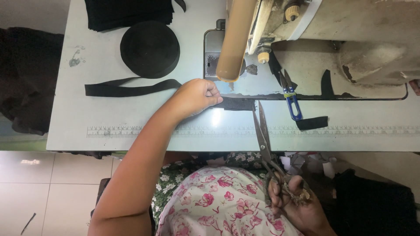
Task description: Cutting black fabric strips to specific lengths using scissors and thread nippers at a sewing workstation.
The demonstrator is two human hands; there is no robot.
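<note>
So we're mid-cut on the black strap (131, 87) here. It runs from the flat roll of black webbing (150, 49) across the pale surface (70, 126), passes under our left hand (197, 97), and its free end (238, 104) pokes out just in front of the sewing machine (350, 43). The strap looks like plain flat woven tape, matte black, lying limp with a bit of a twist near the roll.

Left hand is curled closed, pinching the strap down onto the surface. Right hand (291, 199) is wrapped around the handles of the big scissors (262, 131), blades parted and pointing up at the strap end, tips just beside it. We'd say the step is lining up the cut, and the next move calls for holding the tape taut and square to the blades. Hard to tell from this angle whether the blades already touch the fabric.

Further out: blue-handled thread snips (292, 102) by the machine bed, a short black offcut (312, 123) near the printed ruler (175, 131), and a stack of black fabric (129, 13) at the far edge.
</note>
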